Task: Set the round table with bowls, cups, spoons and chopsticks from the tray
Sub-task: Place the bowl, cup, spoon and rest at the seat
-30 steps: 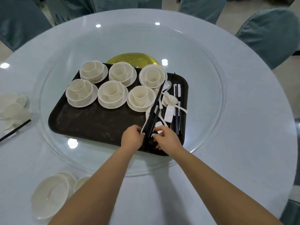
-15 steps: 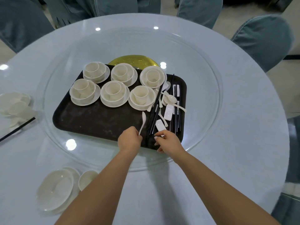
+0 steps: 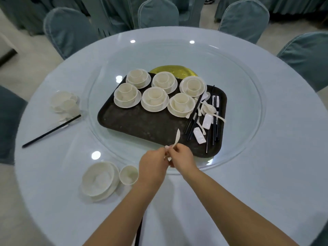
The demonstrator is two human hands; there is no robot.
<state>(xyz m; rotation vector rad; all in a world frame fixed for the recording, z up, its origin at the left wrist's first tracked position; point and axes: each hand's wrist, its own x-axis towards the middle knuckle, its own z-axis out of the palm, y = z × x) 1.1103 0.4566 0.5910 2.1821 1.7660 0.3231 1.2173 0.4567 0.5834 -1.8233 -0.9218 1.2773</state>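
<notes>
Both hands meet over the tray's (image 3: pixel 142 125) near edge: the right hand (image 3: pixel 182 158) pinches a white spoon (image 3: pixel 177 137) by its handle, bowl end raised toward the tray, while the left hand (image 3: pixel 152 164) has its fingers curled against the handle's lower end, apparently steadying or receiving it; whether it truly grips cannot be told. The spoon is held clear of the tray, probably for placing at the near setting, where a bowl (image 3: pixel 98 180) on its plate and a cup (image 3: pixel 128 174) already stand just left of the hands. Six stacked bowl-and-cup sets (image 3: pixel 154 98) remain on the tray, with chopsticks (image 3: pixel 192 119), spoons and rests heaped at its right end. A second setting (image 3: pixel 64 103) lies at far left.
</notes>
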